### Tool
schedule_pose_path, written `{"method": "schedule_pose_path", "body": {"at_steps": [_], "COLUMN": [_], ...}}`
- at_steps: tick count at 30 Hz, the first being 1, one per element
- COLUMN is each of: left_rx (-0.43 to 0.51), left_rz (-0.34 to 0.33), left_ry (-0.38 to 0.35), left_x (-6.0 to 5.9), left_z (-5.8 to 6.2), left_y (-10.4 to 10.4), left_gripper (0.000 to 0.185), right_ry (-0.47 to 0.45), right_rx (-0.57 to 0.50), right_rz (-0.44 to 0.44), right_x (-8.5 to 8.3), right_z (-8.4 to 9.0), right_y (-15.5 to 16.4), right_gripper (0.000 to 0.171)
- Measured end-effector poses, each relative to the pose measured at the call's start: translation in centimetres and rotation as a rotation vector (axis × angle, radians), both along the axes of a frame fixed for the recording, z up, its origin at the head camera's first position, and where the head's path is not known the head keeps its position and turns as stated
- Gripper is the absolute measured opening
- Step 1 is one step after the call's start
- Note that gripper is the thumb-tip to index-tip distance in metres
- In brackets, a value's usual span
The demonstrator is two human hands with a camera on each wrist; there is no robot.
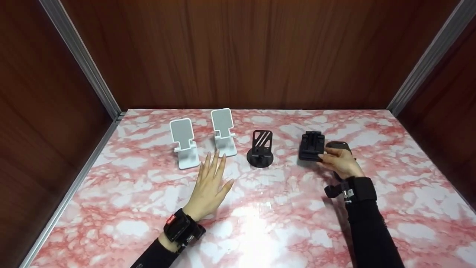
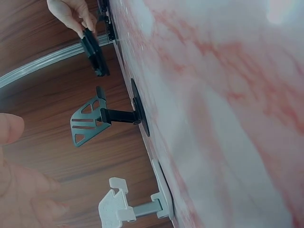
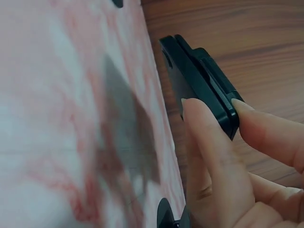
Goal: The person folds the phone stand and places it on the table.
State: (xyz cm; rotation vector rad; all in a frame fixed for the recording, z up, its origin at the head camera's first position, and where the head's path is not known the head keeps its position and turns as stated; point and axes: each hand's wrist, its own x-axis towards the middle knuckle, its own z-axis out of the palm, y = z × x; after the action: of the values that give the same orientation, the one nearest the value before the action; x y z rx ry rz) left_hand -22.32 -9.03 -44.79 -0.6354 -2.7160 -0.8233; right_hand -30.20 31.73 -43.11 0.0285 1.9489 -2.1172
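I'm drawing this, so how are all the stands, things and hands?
Left white stand: unfolded, upright
Right white stand: unfolded, upright
Round-based black stand: unfolded, upright
Held black stand: folded, in the air
Half-hidden dark thing: can't tell
Left hand: fingers straight, holding nothing
Right hand: pinching the held black stand

Folded black stand [image 1: 311, 147]: smooth, plastic-looking, low sheen. White stands [image 1: 189, 159] plastic-looking too, their grey pads [image 1: 182, 130] matt. Tabletop [image 1: 253, 223] marble-patterned, glossy, with glare; back panel [image 1: 238, 56] smooth wood grain, corner rail [image 1: 81, 56] metal.
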Motion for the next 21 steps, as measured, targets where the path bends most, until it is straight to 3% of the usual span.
{"method": "schedule_pose_path", "body": {"at_steps": [12, 21], "left_rx": [-0.007, -0.007], "left_rz": [0.002, -0.007], "left_ry": [-0.016, -0.025], "left_x": [-0.07, 0.01], "left_z": [-0.14, -0.24], "left_y": [0.05, 0.09], "left_gripper": [0.069, 0.069], "right_ry": [-0.02, 0.008], "right_rx": [0.127, 0.304], "right_rz": [-0.019, -0.068], "right_x": [0.02, -0.48], "right_z": [-0.28, -0.63], "right_y": [-0.15, -0.54], "right_gripper": [0.063, 0.057]}}
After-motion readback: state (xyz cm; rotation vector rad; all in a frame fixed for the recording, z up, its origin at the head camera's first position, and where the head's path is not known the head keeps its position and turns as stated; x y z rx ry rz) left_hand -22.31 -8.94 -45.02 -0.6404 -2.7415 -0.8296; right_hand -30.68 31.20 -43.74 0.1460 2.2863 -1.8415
